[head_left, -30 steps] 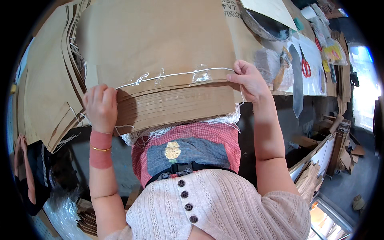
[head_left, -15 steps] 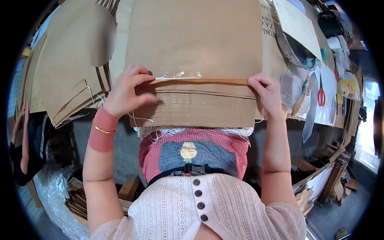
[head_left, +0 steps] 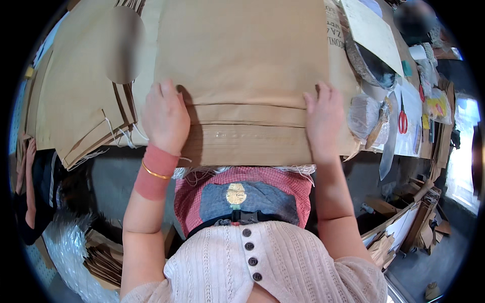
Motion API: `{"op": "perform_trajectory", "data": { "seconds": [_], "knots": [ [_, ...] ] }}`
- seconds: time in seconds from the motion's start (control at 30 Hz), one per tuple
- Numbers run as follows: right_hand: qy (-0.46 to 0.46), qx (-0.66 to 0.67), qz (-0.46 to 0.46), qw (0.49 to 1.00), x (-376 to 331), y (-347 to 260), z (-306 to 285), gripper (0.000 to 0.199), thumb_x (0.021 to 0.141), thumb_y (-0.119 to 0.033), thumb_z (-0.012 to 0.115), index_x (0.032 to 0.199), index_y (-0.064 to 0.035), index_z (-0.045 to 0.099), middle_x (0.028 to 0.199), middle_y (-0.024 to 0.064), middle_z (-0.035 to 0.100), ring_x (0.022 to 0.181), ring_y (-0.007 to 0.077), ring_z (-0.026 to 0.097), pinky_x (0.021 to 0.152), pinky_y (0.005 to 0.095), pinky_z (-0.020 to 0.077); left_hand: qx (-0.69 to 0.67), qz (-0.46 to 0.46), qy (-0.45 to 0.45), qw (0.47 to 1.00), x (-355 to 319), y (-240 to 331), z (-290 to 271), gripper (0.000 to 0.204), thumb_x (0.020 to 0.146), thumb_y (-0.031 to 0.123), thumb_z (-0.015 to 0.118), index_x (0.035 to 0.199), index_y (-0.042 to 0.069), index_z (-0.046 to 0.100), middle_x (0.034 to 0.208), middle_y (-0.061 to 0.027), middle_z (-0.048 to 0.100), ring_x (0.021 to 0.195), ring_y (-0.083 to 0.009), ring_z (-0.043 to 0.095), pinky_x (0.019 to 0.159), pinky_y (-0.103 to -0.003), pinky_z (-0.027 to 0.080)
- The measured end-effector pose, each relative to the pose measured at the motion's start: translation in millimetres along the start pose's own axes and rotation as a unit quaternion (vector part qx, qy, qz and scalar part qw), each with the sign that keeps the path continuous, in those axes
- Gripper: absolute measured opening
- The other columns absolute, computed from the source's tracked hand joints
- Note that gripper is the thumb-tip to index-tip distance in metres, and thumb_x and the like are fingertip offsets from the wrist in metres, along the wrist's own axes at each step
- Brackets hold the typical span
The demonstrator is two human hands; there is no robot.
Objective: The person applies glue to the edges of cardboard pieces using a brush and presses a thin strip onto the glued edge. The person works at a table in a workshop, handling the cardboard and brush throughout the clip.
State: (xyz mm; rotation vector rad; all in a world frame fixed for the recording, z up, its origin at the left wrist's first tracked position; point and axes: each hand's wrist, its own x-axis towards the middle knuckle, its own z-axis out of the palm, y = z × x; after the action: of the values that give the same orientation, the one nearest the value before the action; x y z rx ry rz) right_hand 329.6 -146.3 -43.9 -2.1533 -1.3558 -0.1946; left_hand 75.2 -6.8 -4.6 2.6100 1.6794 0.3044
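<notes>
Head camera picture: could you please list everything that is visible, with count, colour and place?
Folded paper sheet: one, brown, centre of the bench, under both hands.
Paper stack: count unclear, brown, left of the sheet.
Scissors: one, red handles, right side of the bench.
Clear plastic bundle: one, transparent, right of the sheet.
Bubble wrap: one heap, clear, lower left on the floor.
Apron: one, red check with blue patch, below the bench edge.
Wristband: one, red, on the left wrist.
Left hand: flat on the fold.
Right hand: flat on the fold.
</notes>
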Motion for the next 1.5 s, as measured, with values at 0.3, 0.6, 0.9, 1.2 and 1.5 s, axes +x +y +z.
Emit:
{"op": "perform_trajectory", "data": {
  "seconds": [0.3,0.6,0.9,1.2,1.5],
  "knots": [
    [-0.18,-0.103,-0.048,0.977,-27,-33,-5,0.07,0.09,-0.036,0.052,0.143,0.0006,0.023,0.147,0.0247,0.024,0.138,0.0355,0.022,0.113,0.0426,0.0173,-0.001,0.148,-0.091,0.985,-20,-12,13,0.098,0.078,0.054,0.06,0.14,-0.01,0.02,0.147,-0.0271,0.02,0.138,-0.0387,0.019,0.113,-0.044,0.016],
    [-0.003,-0.048,0.009,0.999,-21,6,-24,0.037,0.086,-0.02,0.062,0.111,0.0057,0.055,0.122,0.0237,0.051,0.107,0.0362,0.053,0.095,0.0429,0.0411,-0.253,0.108,0.001,0.961,-18,-41,20,0.055,0.09,0.02,0.055,0.133,-0.009,0.035,0.14,-0.0296,0.032,0.132,-0.0416,0.028,0.11,-0.042,0.024],
    [0.024,0.016,0.084,0.996,-12,27,-22,0.029,0.084,-0.012,0.063,0.107,0.0046,0.054,0.112,0.0175,0.056,0.097,0.0302,0.058,0.082,0.0347,0.0481,-0.308,0.107,0.014,0.945,-7,-60,27,0.044,0.083,0.014,0.061,0.121,-0.006,0.049,0.13,-0.0238,0.048,0.12,-0.037,0.043,0.102,-0.041,0.035],
    [-0.14,0.407,0.315,0.846,-16,24,-74,0.037,0.086,-0.002,0.044,0.121,0.0059,0.05,0.11,0.0139,0.061,0.099,0.0202,0.06,0.084,0.0299,0.0477,-0.667,-0.212,-0.222,0.68,-19,-58,-7,0.013,0.089,0.015,0.061,0.092,0.003,0.058,0.068,0.0041,0.056,0.063,-0.0048,0.051,0.056,-0.025,0.045],
    [-0.149,0.417,0.046,0.896,-6,-112,48,0.035,0.092,-0.007,0.047,0.126,0.0012,0.046,0.098,0.0087,0.059,0.085,0.0148,0.055,0.076,0.0284,0.0454,-0.233,-0.12,0.33,0.907,-74,-201,-47,0.022,0.092,0.012,0.052,0.074,-0.001,0.052,0.063,-0.0137,0.051,0.054,-0.0235,0.047,0.052,-0.035,0.039]
  ]
}}
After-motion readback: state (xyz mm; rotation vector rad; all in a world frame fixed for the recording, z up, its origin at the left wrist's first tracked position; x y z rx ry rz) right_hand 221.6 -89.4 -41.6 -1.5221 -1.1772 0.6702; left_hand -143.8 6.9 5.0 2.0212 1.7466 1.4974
